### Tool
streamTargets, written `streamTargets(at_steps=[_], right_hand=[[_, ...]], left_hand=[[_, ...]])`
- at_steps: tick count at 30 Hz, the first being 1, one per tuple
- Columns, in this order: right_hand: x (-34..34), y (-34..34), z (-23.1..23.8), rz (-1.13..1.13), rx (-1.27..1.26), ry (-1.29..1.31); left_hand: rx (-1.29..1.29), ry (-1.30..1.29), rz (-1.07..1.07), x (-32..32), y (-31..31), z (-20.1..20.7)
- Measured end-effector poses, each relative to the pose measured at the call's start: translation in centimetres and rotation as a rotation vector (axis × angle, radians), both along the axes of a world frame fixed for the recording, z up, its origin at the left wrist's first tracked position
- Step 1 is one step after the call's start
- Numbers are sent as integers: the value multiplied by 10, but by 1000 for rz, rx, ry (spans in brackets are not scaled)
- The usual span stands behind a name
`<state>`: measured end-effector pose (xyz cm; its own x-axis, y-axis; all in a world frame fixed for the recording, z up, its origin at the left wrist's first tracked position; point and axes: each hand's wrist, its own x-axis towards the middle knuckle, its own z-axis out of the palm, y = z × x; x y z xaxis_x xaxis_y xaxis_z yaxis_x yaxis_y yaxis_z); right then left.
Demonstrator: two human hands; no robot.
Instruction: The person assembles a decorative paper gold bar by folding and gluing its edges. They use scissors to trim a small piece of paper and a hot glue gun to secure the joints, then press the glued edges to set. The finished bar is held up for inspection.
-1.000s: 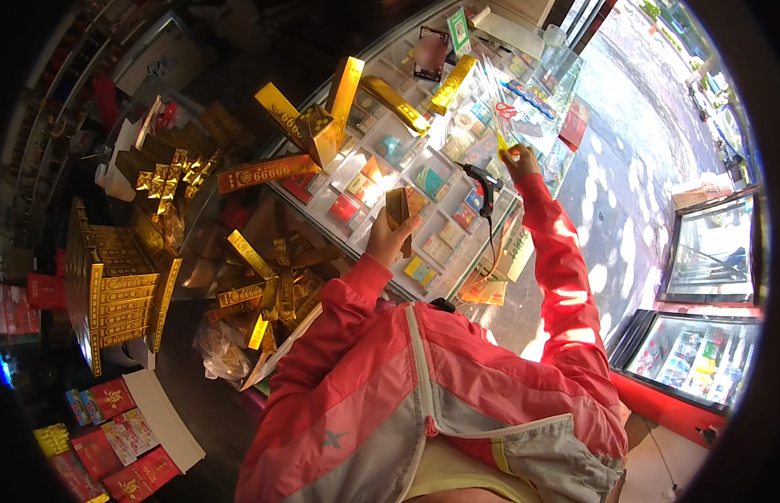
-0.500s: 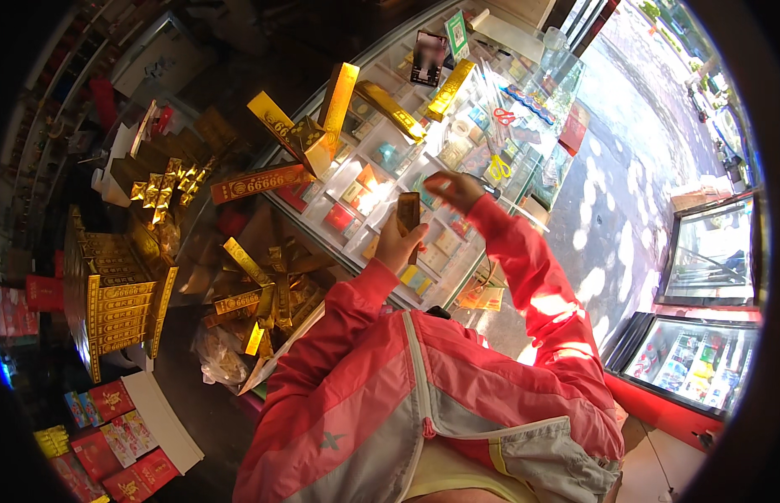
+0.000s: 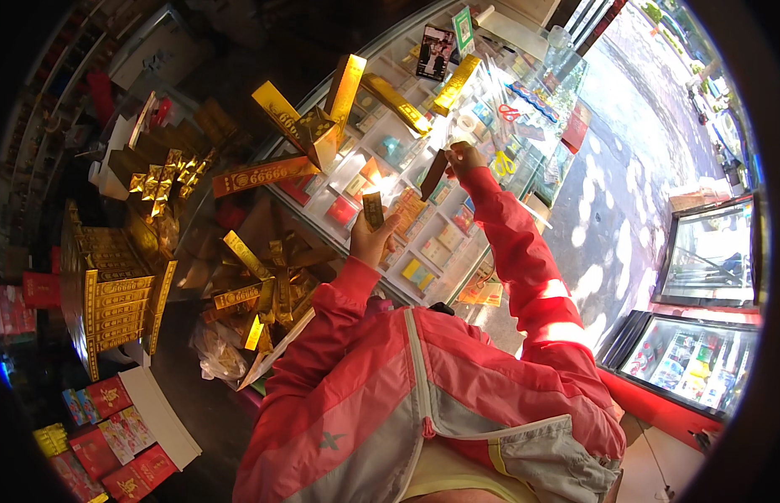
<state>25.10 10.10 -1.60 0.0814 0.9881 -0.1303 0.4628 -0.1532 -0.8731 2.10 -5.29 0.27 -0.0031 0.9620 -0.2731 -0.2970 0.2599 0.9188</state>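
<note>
Each Hand Grips a Piece Above the Glass Counter (image 3: 327,235)

Raised near the counter's front edge, the left hand (image 3: 373,242) wraps its fingers around a small gold block (image 3: 373,210), end up. The right hand (image 3: 466,158) reaches farther forward, pinching a flat, dark brown strip (image 3: 433,174) that slants down to its left, apart from the block. Shiny, long gold cartons (image 3: 346,90) stand and lie beyond; yellow scissors (image 3: 503,163) rest on smooth glass beside the right hand.

The gold boxes (image 3: 456,87) look like glossy paper.
</note>
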Motion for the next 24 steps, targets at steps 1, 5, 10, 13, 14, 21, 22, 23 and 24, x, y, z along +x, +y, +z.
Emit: streamTargets(at_steps=[1, 5, 10, 13, 14, 21, 22, 23, 24], right_hand=[[-8, -4, 4, -31, 25, -81], [-48, -51, 29, 329, 50, 124], [-85, -90, 48, 552, 179, -74], [-83, -82, 49, 341, 145, 135], [-78, -80, 49, 285, 133, 167], [-61, -103, 53, 196, 110, 409], [-60, -106, 54, 168, 73, 453], [-59, -108, 55, 158, 58, 513], [-58, -109, 56, 151, 53, 579]], left_hand=[[43, -12, -10, -1, 0, 1], [30, -37, -27, 0, -2, 3], [92, -81, -161, -5, -2, -7], [142, 217, -60, -25, 10, -14], [217, 472, 78, -38, 18, -14], [690, 1189, 421, -94, 103, 4], [707, 1120, 437, -92, 112, 1], [708, 1147, 417, -93, 119, -3], [741, 1178, 401, -96, 125, -6]])
